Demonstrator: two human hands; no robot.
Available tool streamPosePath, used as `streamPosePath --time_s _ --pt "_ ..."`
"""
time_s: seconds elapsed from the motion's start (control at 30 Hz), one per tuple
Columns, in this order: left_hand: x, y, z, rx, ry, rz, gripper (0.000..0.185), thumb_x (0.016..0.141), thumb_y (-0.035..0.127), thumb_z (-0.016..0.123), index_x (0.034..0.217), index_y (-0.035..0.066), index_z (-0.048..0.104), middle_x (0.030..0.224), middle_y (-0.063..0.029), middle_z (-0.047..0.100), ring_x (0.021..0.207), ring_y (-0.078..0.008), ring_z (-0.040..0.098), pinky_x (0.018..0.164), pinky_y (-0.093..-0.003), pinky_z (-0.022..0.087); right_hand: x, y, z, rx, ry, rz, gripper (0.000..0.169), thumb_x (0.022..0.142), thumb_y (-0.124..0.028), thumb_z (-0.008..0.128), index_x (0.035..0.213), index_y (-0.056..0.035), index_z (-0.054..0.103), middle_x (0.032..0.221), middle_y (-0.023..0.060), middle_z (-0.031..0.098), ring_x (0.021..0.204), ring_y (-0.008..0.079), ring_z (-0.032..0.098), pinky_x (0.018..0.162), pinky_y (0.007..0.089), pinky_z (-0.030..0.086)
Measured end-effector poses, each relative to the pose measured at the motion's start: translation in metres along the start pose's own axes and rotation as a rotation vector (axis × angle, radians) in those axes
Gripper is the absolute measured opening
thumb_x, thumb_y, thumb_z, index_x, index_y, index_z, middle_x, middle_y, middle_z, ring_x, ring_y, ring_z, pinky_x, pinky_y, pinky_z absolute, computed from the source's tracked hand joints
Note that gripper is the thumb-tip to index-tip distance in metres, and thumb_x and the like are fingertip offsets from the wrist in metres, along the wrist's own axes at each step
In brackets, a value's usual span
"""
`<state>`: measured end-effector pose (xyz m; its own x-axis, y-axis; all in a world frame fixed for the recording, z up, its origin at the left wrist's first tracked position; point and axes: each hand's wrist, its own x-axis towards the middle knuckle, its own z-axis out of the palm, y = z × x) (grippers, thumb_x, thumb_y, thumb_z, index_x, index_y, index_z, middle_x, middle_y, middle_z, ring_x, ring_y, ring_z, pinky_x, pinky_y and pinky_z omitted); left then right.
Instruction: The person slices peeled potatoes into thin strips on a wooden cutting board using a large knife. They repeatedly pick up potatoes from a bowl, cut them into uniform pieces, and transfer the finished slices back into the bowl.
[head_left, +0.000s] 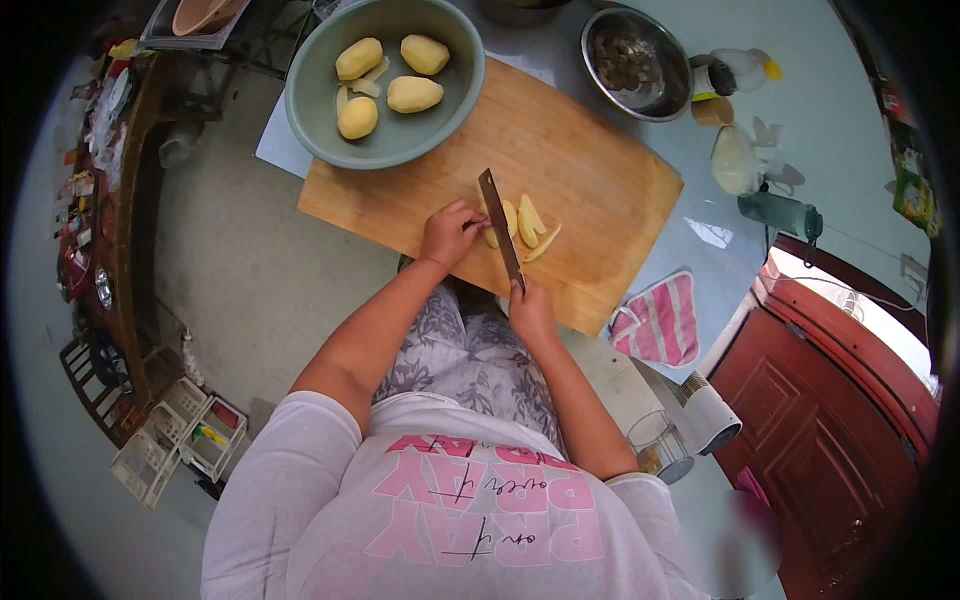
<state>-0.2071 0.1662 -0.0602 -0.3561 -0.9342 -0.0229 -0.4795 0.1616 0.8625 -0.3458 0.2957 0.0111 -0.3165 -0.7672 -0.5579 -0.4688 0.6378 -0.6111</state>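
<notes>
My right hand (533, 307) grips the handle of a kitchen cleaver (498, 217), its dark rectangular blade seen nearly edge-on over a wooden cutting board (600, 180). Left of the blade, my left hand (450, 236) has its fingertips bent together against a piece of peeled potato (490, 237), which the blade partly hides. Cut potato wedges (529, 217) lie loose on the board just right of the cleaver. Several whole peeled potatoes (415, 95) and a few thin slices (366, 88) rest in a grey-green basin (295, 112) overlapping the board's far left corner.
Beyond the board stands a steel bowl (679, 97) with dark contents. A green bottle (776, 214) and a tied plastic bag (735, 160) are on the table's right. A striped pink cloth (664, 319) lies beside the board's near right corner. A red door (817, 420) is at right.
</notes>
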Motion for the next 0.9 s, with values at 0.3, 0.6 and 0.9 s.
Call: streamPosePath --time_s 0.3,0.6,0.9 --pt "0.001 0.001 -0.002 0.013 -0.013 -0.016 0.012 0.072 0.007 0.078 0.079 0.003 0.069 0.079 -0.0081 0.065 0.071 -0.0223 0.066 0.063 -0.0306 0.052 -0.015 -0.003 -0.005 0.003 -0.014 0.033 0.022 0.093 -0.015 0.050 0.100 0.0022 0.063 0.079 0.0293 0.062 0.077 0.0471 0.060 0.067 0.0514 0.047" --pt "0.000 -0.002 -0.008 0.058 -0.052 -0.012 0.009 0.072 0.003 0.073 0.079 0.003 0.068 0.080 -0.0093 0.062 0.071 -0.0254 0.064 0.063 -0.0334 0.051 -0.020 -0.008 0.004 -0.066 0.053 -0.011 0.023 0.094 -0.017 0.050 0.105 -0.0006 0.062 0.076 0.0286 0.061 0.072 0.0461 0.061 0.063 0.0509 0.047" --pt "-0.002 -0.004 -0.008 0.136 -0.044 -0.035 0.008 0.072 0.008 0.072 0.080 0.007 0.069 0.083 -0.0096 0.062 0.077 -0.0313 0.062 0.067 -0.0384 0.051 0.007 -0.006 0.037 -0.233 0.059 0.027 0.036 0.087 -0.010 0.052 0.122 -0.0008 0.058 0.078 0.0302 0.062 0.073 0.0464 0.062 0.067 0.0525 0.050"
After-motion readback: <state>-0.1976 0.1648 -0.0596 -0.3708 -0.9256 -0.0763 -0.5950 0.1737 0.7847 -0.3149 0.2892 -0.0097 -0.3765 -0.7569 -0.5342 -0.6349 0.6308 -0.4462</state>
